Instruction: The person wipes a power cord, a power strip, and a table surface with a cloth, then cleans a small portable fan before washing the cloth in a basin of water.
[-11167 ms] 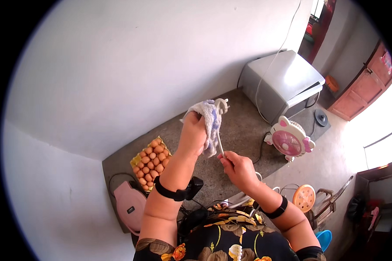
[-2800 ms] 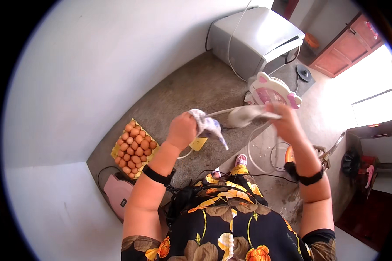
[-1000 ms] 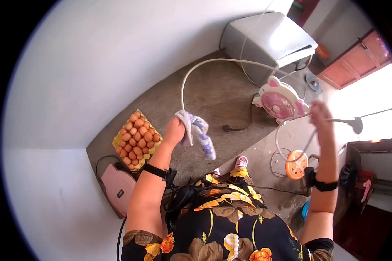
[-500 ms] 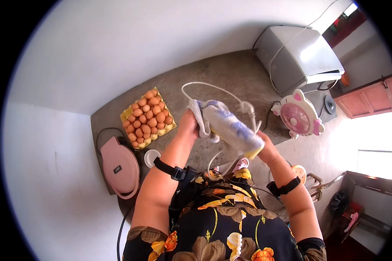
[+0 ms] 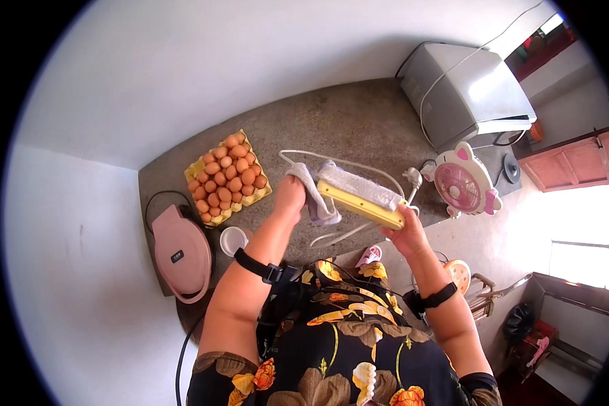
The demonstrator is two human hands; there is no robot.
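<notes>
My right hand (image 5: 407,233) grips one end of a yellow power strip (image 5: 364,208), which is raised above the counter and tilted. Its narrow yellow side with small holes faces me. A greyish-white cloth (image 5: 326,211) is bunched in my closed left hand (image 5: 291,200) at the strip's other end. Part of this cloth lies along the top of the strip, hiding that face. A white cord (image 5: 345,157) loops behind the strip, and a white plug (image 5: 413,177) hangs near my right hand.
On the left are a tray of brown eggs (image 5: 227,177), a white cup (image 5: 233,241) and a pink round electric appliance (image 5: 183,254). A pink-and-white fan (image 5: 461,181) and a silver boxy appliance (image 5: 467,88) stand on the right. The grey counter (image 5: 318,115) meets the wall behind.
The power strip has turned, so its yellow side now shows. The cloth, which wrapped most of it, has slid back toward my left hand and now hangs partly off its end.
</notes>
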